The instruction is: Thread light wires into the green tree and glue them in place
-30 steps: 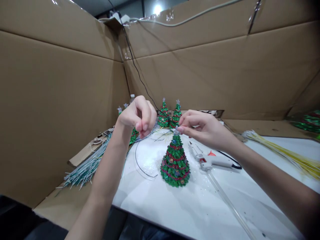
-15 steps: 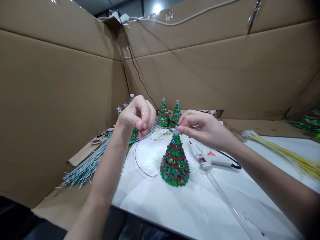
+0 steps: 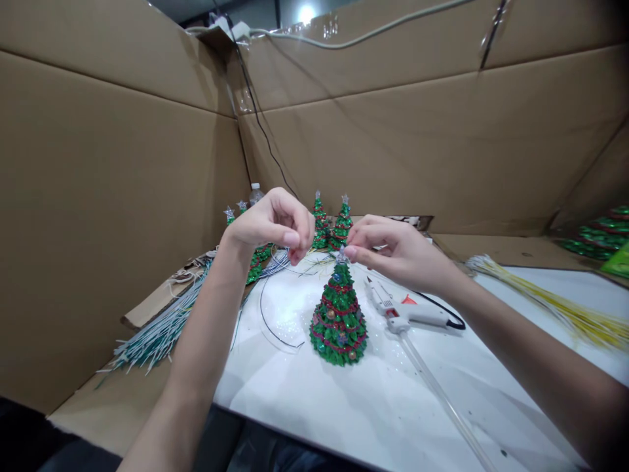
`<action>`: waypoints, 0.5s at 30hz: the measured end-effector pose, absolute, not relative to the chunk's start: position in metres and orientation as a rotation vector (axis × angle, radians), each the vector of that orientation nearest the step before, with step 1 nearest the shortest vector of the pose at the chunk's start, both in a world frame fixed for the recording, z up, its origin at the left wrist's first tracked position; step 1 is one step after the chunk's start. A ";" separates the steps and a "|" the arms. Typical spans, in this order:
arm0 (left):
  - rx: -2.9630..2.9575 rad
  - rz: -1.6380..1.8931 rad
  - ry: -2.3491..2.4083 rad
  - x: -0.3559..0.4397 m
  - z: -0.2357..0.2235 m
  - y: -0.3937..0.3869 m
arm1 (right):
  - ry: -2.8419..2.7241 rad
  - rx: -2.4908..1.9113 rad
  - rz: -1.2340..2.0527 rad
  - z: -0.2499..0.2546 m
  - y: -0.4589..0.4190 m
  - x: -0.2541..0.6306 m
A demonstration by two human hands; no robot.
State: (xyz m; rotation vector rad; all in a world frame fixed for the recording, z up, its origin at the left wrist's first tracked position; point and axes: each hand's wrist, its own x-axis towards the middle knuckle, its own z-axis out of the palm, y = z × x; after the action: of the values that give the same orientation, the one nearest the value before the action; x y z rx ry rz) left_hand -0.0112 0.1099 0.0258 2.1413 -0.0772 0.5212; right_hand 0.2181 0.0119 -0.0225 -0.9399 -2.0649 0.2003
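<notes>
Christmas tree sits mid-table, left of the glue gun. Looks like you're setting the star: right hand pinching it, left hand fingers curled together, maybe empty. Next probably needs steadiness.

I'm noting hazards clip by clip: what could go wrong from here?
1. The right hand has its fingers at the star atop the front tree; too hard a push might bend the star or tip the tree, which the left hand isn't steadying.
2. The glue gun lies close beside that tree; if hot, a lowered right hand could brush its tip.
</notes>
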 end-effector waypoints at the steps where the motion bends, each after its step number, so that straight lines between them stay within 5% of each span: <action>1: 2.142 0.517 -0.044 -0.011 0.026 0.108 | -2.062 -0.946 0.206 -0.022 0.012 0.218; 15: 2.403 0.416 0.343 0.002 0.028 0.096 | -2.076 -0.941 0.277 -0.023 0.011 0.221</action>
State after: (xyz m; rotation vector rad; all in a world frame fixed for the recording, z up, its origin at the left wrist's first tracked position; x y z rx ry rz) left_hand 0.0017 0.0958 0.0283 2.4034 0.3425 0.4163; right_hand 0.2213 0.0110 -0.0226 -0.9408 -2.0762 0.2768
